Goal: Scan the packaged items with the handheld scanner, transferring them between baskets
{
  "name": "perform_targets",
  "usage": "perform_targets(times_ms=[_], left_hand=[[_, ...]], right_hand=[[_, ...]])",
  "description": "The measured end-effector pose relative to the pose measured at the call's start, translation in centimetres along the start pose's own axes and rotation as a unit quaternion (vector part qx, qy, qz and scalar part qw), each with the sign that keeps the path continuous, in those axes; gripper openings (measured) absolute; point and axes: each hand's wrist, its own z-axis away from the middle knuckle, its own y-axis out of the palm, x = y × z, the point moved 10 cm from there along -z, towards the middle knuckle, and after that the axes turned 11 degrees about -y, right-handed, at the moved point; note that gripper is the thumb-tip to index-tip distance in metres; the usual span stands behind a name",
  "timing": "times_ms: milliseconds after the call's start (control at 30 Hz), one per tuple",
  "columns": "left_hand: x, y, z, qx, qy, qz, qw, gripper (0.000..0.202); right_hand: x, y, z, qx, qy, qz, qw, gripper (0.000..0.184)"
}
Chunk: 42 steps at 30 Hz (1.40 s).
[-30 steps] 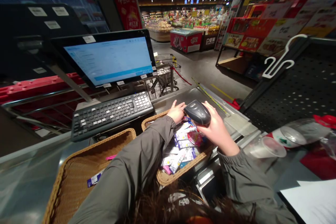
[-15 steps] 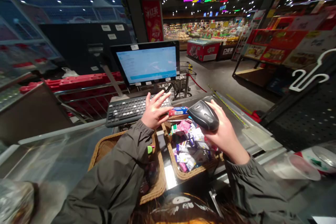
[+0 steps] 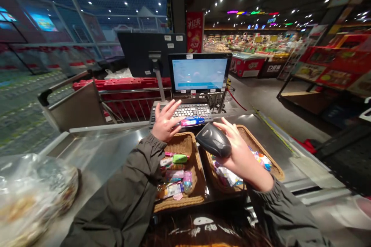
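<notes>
While my left hand (image 3: 165, 125) holds an oblong blue-and-red carton (image 3: 193, 121), axis left-right | my right hand (image 3: 239, 152) grips a rounded black plastic scanner (image 3: 213, 141), near-right of it

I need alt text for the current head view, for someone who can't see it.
The right hand holds a black barcode scanner above two wicker baskets of small packaged goods at a checkout counter. The left hand holds a small blue box before a keyboard and lit monitor.
</notes>
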Motion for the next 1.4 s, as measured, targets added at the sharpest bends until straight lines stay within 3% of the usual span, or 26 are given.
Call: perform_targets(times_ms=[433,633,867,1067,1400], left_hand=[[2.2,-1.1,2.1,0.024,-0.028,-0.001,0.999,0.024],[4.6,-0.5,5.0,0.048,-0.048,-0.017,0.998,0.024],[6.6,1.0,9.4,0.101,-0.073,-0.031,0.992,0.024],[6.6,2.8,12.1,0.157,-0.082,-0.03,0.984,0.024],[6.1,8.4,15.8,0.278,-0.071,-0.024,0.958,0.022]], right_hand=[[1.6,1.8,-1.2,0.006,0.011,-0.01,1.0,0.054],[2.0,4.3,-1.2,0.03,0.013,-0.036,0.999,0.051],[2.7,8.6,-0.6,0.092,0.021,-0.084,0.992,0.05],[3.1,10.8,0.3,0.113,0.027,-0.12,0.986,0.048],[2.3,13.0,1.8,0.135,0.045,-0.131,0.981,0.047]])
